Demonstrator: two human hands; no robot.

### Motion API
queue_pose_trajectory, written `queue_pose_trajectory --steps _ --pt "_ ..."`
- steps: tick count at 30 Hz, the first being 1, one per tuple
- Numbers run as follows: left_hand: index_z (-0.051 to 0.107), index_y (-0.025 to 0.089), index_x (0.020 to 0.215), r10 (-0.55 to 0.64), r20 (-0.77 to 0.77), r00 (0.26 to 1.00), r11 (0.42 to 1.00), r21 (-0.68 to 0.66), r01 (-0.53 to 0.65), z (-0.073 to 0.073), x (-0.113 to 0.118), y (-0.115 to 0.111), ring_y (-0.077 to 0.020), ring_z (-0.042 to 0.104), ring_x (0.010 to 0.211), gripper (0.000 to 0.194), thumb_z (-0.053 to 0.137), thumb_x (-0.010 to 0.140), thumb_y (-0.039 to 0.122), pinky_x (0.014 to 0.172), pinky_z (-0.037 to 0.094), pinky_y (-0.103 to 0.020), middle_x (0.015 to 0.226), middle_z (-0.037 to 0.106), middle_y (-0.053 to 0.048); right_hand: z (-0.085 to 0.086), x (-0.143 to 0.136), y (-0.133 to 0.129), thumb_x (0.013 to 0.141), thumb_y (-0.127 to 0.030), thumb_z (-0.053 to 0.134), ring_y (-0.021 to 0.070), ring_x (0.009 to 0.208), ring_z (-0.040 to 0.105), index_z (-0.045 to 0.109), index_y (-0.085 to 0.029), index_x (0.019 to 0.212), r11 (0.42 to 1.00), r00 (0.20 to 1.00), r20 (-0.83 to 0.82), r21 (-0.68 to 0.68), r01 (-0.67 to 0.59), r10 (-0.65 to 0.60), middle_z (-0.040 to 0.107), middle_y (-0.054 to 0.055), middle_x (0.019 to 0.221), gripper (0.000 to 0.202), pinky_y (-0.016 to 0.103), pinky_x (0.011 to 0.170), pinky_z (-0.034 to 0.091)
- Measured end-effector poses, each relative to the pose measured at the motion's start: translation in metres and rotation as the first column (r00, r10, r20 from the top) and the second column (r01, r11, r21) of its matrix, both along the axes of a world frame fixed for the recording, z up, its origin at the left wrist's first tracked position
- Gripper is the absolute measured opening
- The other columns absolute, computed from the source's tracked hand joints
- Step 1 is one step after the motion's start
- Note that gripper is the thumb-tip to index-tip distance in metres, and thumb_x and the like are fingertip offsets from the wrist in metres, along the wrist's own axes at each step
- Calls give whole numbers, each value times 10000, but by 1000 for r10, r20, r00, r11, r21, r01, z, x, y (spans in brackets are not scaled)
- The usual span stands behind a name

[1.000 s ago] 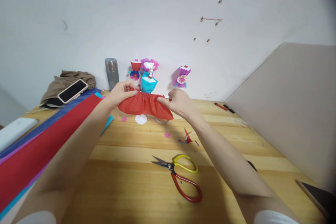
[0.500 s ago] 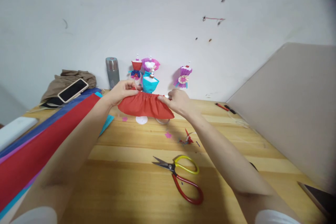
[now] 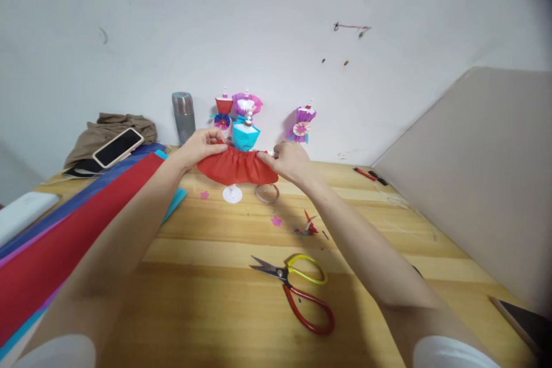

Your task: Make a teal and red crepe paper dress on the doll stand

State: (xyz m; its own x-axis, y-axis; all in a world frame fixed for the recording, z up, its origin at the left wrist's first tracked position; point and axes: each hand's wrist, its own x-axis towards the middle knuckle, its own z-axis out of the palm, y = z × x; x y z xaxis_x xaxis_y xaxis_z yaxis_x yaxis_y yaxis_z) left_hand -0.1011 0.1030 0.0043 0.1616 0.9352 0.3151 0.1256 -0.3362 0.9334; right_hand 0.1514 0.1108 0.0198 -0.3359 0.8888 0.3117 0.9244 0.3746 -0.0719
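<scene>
A gathered strip of red crepe paper (image 3: 239, 168) is stretched between my two hands above the table. My left hand (image 3: 206, 146) pinches its left end, thumb in front. At the right end, my right hand (image 3: 290, 160) pinches the gathered top edge, and a bit of white shows by its fingers. Right behind the strip stands a small mannequin with a turquoise paper top (image 3: 245, 135); the red paper hides its lower part. Its round white base (image 3: 232, 194) shows below the strip. A ring-shaped roll (image 3: 267, 193) lies to the right of that base.
Open scissors (image 3: 282, 273) with yellow and red handles lie in front. Red paper scraps (image 3: 309, 227) and pink paper stars (image 3: 276, 221) are scattered about. Coloured paper sheets (image 3: 77, 241), a phone (image 3: 118, 148) and a grey flask (image 3: 184, 118) are at the left. Another dressed mannequin (image 3: 304, 123) stands behind.
Both hands have raised the red strip slightly and drawn its ends a little closer together. More of the white base and the ring-shaped roll shows below it.
</scene>
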Motion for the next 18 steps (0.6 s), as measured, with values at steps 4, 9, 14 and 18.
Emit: queue_pose_trajectory --steps 4,9,14,18 --pt "619 205 706 19 8 1000 1000 -2 -19 0 4 4 -193 619 680 277 832 605 350 705 483 -355 693 640 -5 3 -5 3 920 -644 452 279 804 682 756 -124 801 999 1000 -10 -34 29 -30 750 203 865 615 327 599 343" --pt "617 196 698 15 2 1000 1000 7 -15 0 7 13 -193 630 697 276 832 586 327 727 497 -362 710 651 -6 8 -11 6 910 -663 451 278 785 683 754 -120 781 999 999 -13 -36 35 -36 753 204 836 636 325 578 321" --pt "618 188 692 -13 49 999 1000 -13 13 -3 6 21 -189 634 721 313 852 540 330 764 511 -365 737 676 -13 12 -15 8 910 -654 457 278 790 683 754 -125 797 999 1000 -11 -44 24 -24 756 205 862 617 322 578 327" --pt "630 188 709 -40 105 994 998 -47 45 -6 5 23 -181 634 708 325 867 539 333 765 516 -366 733 683 -15 16 -15 8 906 -650 470 273 785 687 748 -124 793 997 1000 -2 -69 16 -16 758 203 861 605 318 569 315"
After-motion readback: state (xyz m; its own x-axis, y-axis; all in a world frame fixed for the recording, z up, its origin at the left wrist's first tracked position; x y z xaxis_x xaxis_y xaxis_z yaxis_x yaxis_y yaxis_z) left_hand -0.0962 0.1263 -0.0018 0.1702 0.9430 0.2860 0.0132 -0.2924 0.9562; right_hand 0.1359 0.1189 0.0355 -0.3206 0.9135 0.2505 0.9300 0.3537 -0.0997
